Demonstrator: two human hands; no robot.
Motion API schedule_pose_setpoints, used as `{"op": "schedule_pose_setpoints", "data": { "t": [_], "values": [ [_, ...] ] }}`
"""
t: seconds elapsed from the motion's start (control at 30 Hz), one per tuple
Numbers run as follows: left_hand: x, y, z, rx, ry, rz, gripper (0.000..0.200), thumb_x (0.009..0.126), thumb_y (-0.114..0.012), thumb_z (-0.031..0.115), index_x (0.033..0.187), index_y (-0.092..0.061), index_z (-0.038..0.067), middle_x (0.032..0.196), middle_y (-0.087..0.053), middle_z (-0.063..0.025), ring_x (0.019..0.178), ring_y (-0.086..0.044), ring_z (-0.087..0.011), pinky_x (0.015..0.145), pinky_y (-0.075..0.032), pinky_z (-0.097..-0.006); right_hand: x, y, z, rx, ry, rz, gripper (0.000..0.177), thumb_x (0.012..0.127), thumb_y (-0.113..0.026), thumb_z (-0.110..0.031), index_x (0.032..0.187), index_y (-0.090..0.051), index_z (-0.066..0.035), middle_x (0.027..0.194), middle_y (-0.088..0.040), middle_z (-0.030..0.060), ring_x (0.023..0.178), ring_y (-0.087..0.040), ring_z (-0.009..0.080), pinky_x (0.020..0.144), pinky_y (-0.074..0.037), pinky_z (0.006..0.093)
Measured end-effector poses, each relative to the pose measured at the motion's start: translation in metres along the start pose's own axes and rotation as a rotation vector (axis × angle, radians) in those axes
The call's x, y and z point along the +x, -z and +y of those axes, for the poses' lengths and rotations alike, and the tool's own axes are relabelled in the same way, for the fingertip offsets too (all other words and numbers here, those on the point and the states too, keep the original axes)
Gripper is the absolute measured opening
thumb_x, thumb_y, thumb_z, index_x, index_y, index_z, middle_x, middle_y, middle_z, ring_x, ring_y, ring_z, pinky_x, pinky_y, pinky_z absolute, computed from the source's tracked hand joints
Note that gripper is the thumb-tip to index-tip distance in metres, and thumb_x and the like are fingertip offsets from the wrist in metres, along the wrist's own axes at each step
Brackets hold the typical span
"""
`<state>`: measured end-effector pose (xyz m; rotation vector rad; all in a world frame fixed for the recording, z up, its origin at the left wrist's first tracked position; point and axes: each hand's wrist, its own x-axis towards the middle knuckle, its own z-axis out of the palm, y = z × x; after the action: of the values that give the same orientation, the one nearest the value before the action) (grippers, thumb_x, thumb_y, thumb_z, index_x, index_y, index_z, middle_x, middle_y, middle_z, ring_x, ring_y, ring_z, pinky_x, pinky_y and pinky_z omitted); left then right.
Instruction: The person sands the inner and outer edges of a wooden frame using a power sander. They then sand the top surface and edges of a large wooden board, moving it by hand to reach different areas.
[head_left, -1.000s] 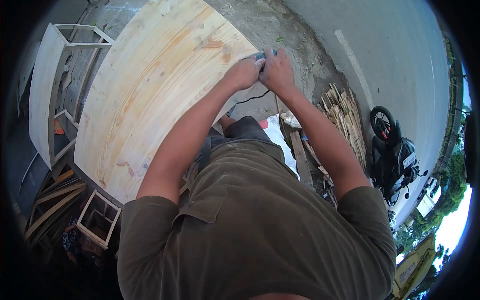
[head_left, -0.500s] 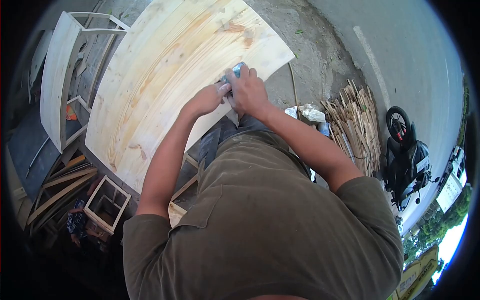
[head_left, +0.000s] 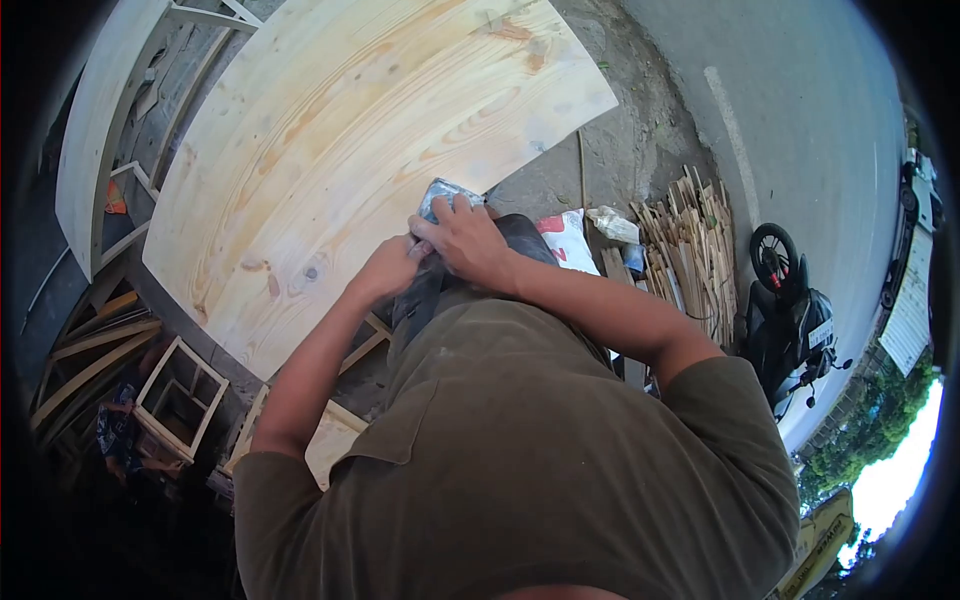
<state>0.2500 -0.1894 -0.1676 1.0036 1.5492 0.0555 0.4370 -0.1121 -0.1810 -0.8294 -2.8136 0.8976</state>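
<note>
A large pale wooden panel (head_left: 330,150) with visible grain and knots spans the upper left. At its near edge, my right hand (head_left: 462,235) is closed over a bluish-grey, paper-like block (head_left: 447,190), whose top shows beyond the fingers. My left hand (head_left: 392,265) is just left of it, its fingers bunched against the right hand's thumb and the lower side of the block. What the left fingertips hold is too small to tell.
Wood frames (head_left: 182,400) and dark planks lie at the lower left, near another person (head_left: 117,430). On the right are a white sack (head_left: 568,240), a pile of thin wood strips (head_left: 690,250) and a parked motorcycle (head_left: 790,320).
Both hands and the block have come down and left, closer to my body, to the panel's near edge. The camera view has shifted slightly, and more of the white sack shows.
</note>
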Motion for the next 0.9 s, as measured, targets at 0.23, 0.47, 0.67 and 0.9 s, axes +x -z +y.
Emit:
{"op": "schedule_pose_setpoints", "data": {
  "t": [0.23, 0.47, 0.67, 0.9],
  "values": [
    [0.146, -0.031, 0.131, 0.086, -0.282, 0.038, 0.057, 0.110, -0.054, 0.044, 0.101, -0.077, -0.007, 0.086, -0.078, -0.0193, 0.086, -0.076, -0.0356, 0.084, -0.056, -0.0475, -0.019, 0.101, 0.123, -0.214, -0.204, -0.033, 0.059, 0.086, -0.081, -0.021, 0.142, -0.062, -0.025, 0.127, -0.057, 0.0160, 0.110, -0.060, 0.0423, 0.088, -0.055, 0.0546],
    [0.206, 0.014, 0.156, 0.151, -0.416, 0.129, 0.055, 0.104, -0.059, 0.053, 0.107, -0.080, 0.002, 0.091, -0.079, -0.0178, 0.086, -0.076, -0.0303, 0.086, -0.057, -0.0438, 0.008, 0.117, 0.162, -0.333, -0.384, 0.001, 0.073, 0.084, -0.086, -0.034, 0.149, -0.054, -0.021, 0.131, -0.055, 0.0252, 0.110, -0.066, 0.0508, 0.091, -0.060, 0.0543],
    [0.121, 0.049, -0.008, 0.032, -0.265, 0.538, 0.044, 0.106, -0.056, 0.040, 0.121, -0.075, 0.004, 0.117, -0.076, -0.0256, 0.112, -0.071, -0.0440, 0.099, -0.055, -0.0499, 0.030, 0.052, 0.036, -0.226, -0.370, 0.018, 0.082, 0.080, -0.088, -0.027, 0.152, -0.052, -0.010, 0.127, -0.054, 0.0278, 0.108, -0.063, 0.0482, 0.087, -0.061, 0.0526],
    [-0.025, 0.031, -0.067, -0.619, 0.134, 0.108, 0.065, 0.115, -0.031, 0.059, 0.156, -0.048, 0.011, 0.124, -0.071, -0.0124, 0.102, -0.070, -0.0218, 0.089, -0.055, -0.0403, 0.064, -0.028, -0.076, 0.008, -0.076, 0.000, 0.059, 0.090, -0.069, -0.013, 0.147, -0.055, -0.008, 0.124, -0.054, 0.0261, 0.106, -0.060, 0.0456, 0.081, -0.060, 0.0506]
  ]
}}
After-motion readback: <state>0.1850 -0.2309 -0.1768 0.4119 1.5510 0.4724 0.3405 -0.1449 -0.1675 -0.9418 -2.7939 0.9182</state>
